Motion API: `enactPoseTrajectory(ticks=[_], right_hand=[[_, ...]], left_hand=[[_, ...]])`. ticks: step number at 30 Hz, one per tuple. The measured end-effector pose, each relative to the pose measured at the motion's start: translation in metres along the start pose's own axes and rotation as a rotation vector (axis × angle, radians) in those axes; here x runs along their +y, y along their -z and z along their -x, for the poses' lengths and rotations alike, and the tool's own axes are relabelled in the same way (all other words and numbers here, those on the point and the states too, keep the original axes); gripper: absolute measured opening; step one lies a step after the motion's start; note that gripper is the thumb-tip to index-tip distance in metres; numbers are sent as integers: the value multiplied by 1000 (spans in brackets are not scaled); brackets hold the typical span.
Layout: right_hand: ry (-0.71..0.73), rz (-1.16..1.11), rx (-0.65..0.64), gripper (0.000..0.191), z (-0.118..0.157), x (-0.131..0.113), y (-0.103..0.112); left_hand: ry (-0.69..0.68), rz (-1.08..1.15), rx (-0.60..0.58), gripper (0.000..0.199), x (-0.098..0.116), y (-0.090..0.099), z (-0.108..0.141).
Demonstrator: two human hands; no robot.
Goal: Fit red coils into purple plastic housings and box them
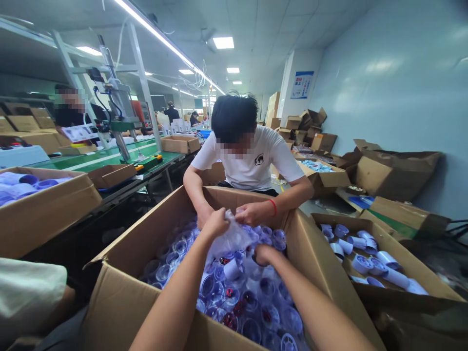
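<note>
Pale glossy wall [395, 92] right, panelled ceiling [266, 22] with square lights [223, 43], green-topped bench [98, 164] left

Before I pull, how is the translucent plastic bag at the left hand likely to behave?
The translucent plastic bag will probably be floppy, as it creases below the left hand. Its film looks thin, so it is perhaps light and easily torn. It might snag on the cup-shaped parts crowded beside it.

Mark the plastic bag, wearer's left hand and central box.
Plastic bag [233, 239]: head view, crumpled middle.
Left hand [218, 223]: head view, back of hand.
Central box [119, 304]: head view, outside of near wall.
</note>
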State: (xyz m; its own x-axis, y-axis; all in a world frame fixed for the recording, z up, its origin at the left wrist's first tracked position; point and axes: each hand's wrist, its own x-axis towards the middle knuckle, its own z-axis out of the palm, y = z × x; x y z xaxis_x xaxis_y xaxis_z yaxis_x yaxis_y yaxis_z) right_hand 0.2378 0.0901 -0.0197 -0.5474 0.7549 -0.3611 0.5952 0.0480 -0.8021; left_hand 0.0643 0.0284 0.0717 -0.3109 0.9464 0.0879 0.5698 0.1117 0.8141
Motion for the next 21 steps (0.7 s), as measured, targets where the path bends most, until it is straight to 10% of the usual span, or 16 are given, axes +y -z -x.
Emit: enactPoseTrajectory(ticks=[6, 14, 21], right_hand=[[46, -244, 33, 8, 22, -31, 40], [194, -615, 223, 12, 32, -53, 22], [136, -653, 250, 9, 44, -66, 4]], left_hand=[[-64, 13, -81, 15, 2, -3, 4], [-205, 77, -222, 43, 14, -7, 19], [-382, 8, 20, 36, 17, -11, 17]])
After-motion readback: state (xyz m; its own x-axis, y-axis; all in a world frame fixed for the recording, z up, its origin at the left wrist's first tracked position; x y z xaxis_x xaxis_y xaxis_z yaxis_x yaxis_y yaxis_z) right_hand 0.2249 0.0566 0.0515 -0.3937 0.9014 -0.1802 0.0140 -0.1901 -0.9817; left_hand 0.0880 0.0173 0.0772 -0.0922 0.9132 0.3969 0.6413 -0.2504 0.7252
